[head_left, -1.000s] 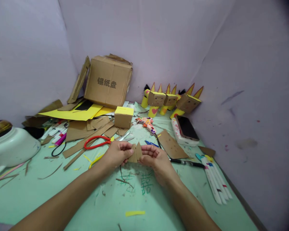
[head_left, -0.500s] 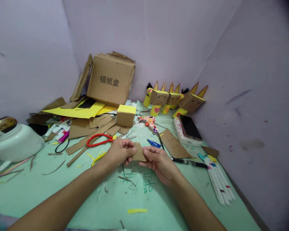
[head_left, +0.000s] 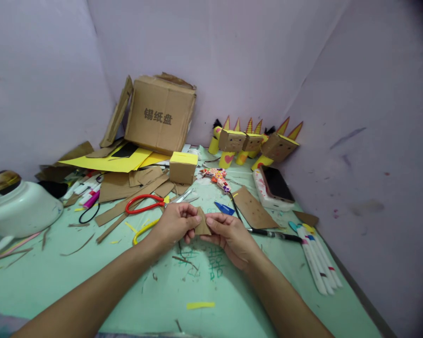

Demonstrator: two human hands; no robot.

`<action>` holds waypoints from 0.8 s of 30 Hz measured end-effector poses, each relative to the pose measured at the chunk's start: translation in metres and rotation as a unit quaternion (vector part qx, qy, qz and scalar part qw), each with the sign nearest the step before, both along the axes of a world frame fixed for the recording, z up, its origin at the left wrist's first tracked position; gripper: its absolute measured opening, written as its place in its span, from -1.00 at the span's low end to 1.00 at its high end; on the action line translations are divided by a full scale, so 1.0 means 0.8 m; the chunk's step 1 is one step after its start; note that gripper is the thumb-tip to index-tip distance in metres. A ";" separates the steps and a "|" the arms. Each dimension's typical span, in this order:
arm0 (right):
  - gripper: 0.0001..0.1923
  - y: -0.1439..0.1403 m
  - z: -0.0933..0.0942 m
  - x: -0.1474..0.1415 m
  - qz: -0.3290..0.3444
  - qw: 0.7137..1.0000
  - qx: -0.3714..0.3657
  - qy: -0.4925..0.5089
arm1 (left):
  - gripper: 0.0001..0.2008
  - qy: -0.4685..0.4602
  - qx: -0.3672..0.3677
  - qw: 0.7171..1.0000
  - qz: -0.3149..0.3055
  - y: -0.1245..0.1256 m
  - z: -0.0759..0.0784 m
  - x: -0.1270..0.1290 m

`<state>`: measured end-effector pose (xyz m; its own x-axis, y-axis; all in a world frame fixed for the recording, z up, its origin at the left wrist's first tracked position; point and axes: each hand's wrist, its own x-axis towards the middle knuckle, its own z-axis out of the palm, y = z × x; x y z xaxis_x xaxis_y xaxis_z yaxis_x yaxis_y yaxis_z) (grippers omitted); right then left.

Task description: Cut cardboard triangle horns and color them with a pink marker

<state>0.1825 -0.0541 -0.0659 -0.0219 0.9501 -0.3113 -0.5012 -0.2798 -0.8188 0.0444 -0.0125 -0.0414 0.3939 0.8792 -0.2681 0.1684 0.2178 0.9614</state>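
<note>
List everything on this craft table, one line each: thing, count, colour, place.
cardboard triangle: 1, brown, pinched between both hands
scissors: 1, red handles, left of the hands
large cardboard box: 1, brown, tilted at the back
small box: 1, brown with yellow top, centre
box-head figures: 3, brown and yellow, back wall
glue gun: 1, patterned, centre
phone: 1, dark, right, lying on a white case
marker pens: several, white, right edge
yellow paper sheet: 1, under the large box
left hand: 1, grips the triangle
right hand: 1, grips the triangle
</note>
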 end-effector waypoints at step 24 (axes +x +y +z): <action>-0.71 -0.001 -0.001 0.005 -0.064 0.995 -0.046 -0.055 | -0.76 -0.106 -0.048 0.993 -0.030 -0.002 -0.011 0.002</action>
